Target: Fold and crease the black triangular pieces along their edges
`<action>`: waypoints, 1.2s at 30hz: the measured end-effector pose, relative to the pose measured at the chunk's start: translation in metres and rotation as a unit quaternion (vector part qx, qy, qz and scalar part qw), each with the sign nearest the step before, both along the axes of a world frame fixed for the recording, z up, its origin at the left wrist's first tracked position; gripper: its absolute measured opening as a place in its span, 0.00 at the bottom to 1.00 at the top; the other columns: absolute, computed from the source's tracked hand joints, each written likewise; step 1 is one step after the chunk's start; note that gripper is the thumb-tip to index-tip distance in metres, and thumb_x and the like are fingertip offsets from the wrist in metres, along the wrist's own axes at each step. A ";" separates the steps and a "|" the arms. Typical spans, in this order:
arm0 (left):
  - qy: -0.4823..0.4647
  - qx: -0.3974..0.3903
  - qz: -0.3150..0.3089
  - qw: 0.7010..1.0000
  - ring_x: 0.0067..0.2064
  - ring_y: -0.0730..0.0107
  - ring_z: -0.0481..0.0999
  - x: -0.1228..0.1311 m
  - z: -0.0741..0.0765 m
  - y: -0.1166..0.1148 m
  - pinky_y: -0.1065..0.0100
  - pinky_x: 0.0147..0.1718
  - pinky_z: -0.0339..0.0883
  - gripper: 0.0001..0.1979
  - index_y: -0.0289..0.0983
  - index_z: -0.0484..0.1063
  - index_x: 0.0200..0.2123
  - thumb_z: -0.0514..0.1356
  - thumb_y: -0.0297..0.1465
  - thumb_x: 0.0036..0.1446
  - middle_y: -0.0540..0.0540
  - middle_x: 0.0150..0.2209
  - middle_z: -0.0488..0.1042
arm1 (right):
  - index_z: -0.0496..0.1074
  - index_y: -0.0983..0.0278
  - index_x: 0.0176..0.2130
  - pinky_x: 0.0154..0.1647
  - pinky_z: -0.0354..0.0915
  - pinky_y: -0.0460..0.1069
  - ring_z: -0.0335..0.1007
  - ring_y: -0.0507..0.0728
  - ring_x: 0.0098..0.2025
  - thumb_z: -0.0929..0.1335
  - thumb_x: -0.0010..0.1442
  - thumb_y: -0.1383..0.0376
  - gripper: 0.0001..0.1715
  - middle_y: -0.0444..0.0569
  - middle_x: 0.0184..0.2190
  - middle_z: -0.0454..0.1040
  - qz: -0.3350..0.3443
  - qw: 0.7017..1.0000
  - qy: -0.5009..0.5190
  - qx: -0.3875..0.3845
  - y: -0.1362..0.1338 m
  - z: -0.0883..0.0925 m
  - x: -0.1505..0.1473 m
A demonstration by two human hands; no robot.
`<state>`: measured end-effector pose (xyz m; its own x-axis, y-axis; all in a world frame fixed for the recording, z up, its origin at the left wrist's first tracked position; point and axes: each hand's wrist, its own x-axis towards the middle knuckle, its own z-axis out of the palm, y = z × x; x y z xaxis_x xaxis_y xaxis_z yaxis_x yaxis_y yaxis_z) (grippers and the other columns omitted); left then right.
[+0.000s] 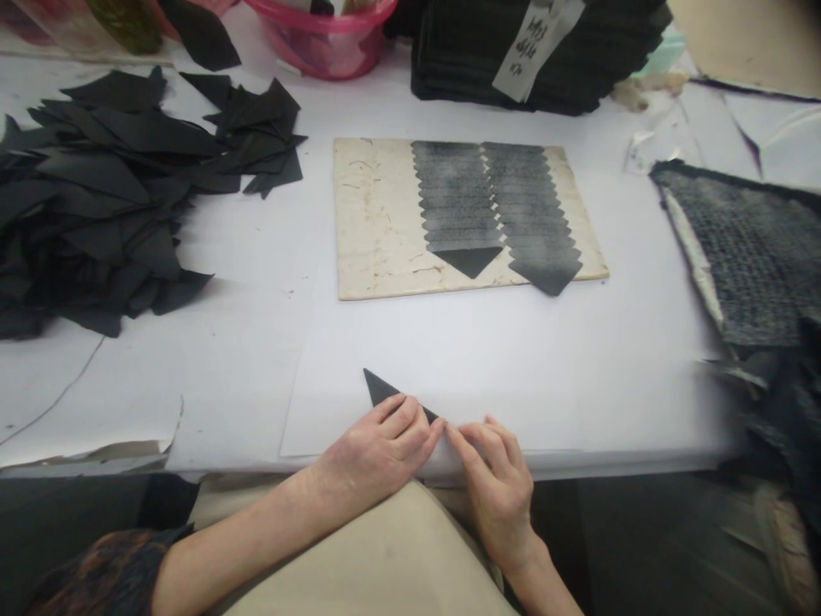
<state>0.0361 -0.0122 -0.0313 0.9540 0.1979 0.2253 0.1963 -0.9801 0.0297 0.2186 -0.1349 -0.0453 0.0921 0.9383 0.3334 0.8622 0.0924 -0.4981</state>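
- Black piece (380,389), pointed, near the front edge of the white desk (237,376), in front of the pale board; one tip sticks out to the left, the middle is covered by fingers
- Left hand (391,441): fingers closed down on the black piece, thumb and fingertips bunched toward its right end
- Right hand (497,470): thumb and index finger narrow, tips at the right end of the piece, meeting the left fingertips; cannot tell if they grip it, other fingers curled
- Pale board (378,214) flat on the desk beyond the hands, marked and stained
- Two rows of overlapping dark pieces on it, left row (457,197) and right row (529,197), zigzag edges, pointed near ends; right row's tip overhangs the board edge
- Big loose pile (96,205) of black pieces at left, smaller heap (262,128) just beside it
- Pink basin (327,47) at the back, contents mostly cut off
- Black stack (468,51) right of it, handwritten paper strip (535,43) on top
- Dark woven fabric (763,248) at far right
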 end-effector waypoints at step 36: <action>-0.003 0.012 -0.012 1.000 0.53 0.52 0.71 0.000 0.002 -0.001 0.54 0.56 0.68 0.19 0.27 0.66 0.57 0.58 0.24 0.63 0.38 0.48 0.71 | 0.74 0.60 0.42 0.44 0.64 0.54 0.67 0.57 0.41 0.66 0.65 0.67 0.06 0.48 0.39 0.74 -0.125 0.988 0.058 -0.069 0.011 0.018 -0.009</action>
